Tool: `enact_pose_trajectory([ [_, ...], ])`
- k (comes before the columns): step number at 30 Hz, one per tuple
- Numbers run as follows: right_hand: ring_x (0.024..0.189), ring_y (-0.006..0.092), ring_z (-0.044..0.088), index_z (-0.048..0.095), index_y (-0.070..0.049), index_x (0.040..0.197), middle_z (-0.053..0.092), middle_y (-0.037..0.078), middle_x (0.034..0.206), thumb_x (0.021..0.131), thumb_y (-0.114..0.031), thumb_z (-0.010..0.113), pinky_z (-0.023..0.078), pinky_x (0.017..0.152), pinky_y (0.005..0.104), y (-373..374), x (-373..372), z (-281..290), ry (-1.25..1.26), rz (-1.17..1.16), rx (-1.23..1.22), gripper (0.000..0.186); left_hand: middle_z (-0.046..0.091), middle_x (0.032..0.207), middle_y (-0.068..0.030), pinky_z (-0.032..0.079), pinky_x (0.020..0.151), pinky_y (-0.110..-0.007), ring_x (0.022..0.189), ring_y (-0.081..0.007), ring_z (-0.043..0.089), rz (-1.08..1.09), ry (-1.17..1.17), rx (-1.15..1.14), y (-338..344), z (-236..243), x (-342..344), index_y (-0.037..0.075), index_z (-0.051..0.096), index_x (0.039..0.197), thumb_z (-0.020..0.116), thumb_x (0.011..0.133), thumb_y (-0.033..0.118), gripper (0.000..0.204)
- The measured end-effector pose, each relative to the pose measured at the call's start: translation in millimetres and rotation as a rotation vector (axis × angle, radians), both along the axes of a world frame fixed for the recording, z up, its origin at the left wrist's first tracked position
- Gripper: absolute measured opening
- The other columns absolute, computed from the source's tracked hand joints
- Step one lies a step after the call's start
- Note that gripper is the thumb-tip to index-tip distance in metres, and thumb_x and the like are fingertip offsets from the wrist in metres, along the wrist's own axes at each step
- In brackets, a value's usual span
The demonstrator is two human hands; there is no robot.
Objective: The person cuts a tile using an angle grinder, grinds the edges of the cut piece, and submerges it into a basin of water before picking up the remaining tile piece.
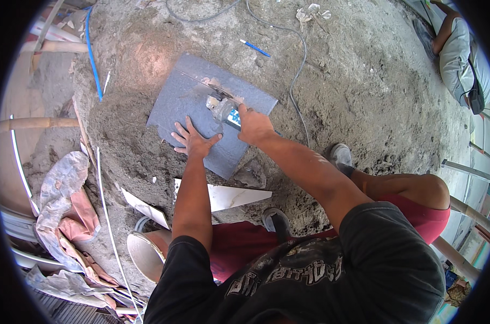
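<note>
Left hand (192, 141) flat, fingers spread, on one grey tile (207, 110); right hand (253, 127) grip clamped on one angle grinder (223, 108).

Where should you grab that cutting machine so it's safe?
Grip the angle grinder by its long rear body, probably from behind, as the right hand does. The spinning disc sits at the front on the grey tile, so fingers belong at the far end. The left hand presses the tile flat.

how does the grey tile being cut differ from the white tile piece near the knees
The grey tile is dark, roughly square and pinned by the left hand; the white tile piece is pale, a narrow pointed offcut, untouched. The angle grinder in the right hand meets only the grey one. Both lie flat on dirt.
</note>
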State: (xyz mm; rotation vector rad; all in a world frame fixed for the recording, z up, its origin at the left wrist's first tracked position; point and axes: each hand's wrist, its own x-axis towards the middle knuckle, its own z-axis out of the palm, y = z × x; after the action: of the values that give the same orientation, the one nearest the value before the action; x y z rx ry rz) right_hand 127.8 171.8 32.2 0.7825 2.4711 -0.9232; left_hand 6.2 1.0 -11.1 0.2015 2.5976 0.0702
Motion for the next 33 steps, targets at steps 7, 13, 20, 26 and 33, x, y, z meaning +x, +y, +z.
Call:
enact_pose_trajectory([
  [7, 0.112, 0.0393, 0.066, 0.044, -0.002, 0.126, 0.063, 0.025, 0.12, 0.079, -0.012, 0.073, 0.057, 0.093, 0.044, 1, 3, -2, -0.001, 0.005, 0.003, 0.056, -0.011, 0.169, -0.013, 0.005, 0.117, -0.073, 0.154, -0.0406, -0.011, 0.013, -0.012, -0.015, 4, 5, 1, 0.03, 0.001, 0.162, 0.095, 0.056, 0.053, 0.143],
  [13, 0.11, 0.0387, 0.067, 0.044, -0.002, 0.126, 0.064, 0.025, 0.119, 0.079, -0.013, 0.073, 0.057, 0.092, 0.0438, 1, 7, -3, 0.004, 0.02, 0.026, 0.057, -0.01, 0.169, -0.0129, 0.005, 0.117, -0.073, 0.154, -0.0406, -0.01, 0.015, -0.013, -0.012, 5, 6, 3, 0.03, 0.002, 0.162, 0.095, 0.056, 0.052, 0.143],
  [20, 0.109, 0.0385, 0.067, 0.045, -0.002, 0.126, 0.064, 0.024, 0.118, 0.079, -0.013, 0.074, 0.057, 0.091, 0.0444, 1, 9, -1, 0.0, 0.016, 0.031, 0.056, -0.01, 0.169, -0.0124, 0.005, 0.117, -0.073, 0.155, -0.0406, -0.01, 0.01, -0.009, -0.01, 5, 5, 3, 0.03, 0.002, 0.162, 0.095, 0.057, 0.052, 0.142],
  [26, 0.11, 0.039, 0.067, 0.045, -0.002, 0.125, 0.064, 0.025, 0.118, 0.078, -0.013, 0.074, 0.057, 0.092, 0.0445, 0, 10, 1, -0.01, 0.009, 0.017, 0.056, -0.01, 0.169, -0.0119, 0.005, 0.117, -0.073, 0.155, -0.0403, -0.011, 0.017, -0.012, -0.018, 4, 5, 2, 0.03, 0.001, 0.162, 0.094, 0.057, 0.052, 0.142],
  [33, 0.11, 0.0387, 0.067, 0.045, -0.003, 0.126, 0.064, 0.024, 0.119, 0.077, -0.014, 0.076, 0.057, 0.092, 0.0442, 0, 13, -2, -0.01, -0.002, 0.021, 0.059, -0.011, 0.169, -0.0127, 0.005, 0.117, -0.073, 0.154, -0.0406, -0.011, 0.007, -0.008, -0.007, 4, 6, 2, 0.03, 0.001, 0.162, 0.094, 0.057, 0.053, 0.143],
])
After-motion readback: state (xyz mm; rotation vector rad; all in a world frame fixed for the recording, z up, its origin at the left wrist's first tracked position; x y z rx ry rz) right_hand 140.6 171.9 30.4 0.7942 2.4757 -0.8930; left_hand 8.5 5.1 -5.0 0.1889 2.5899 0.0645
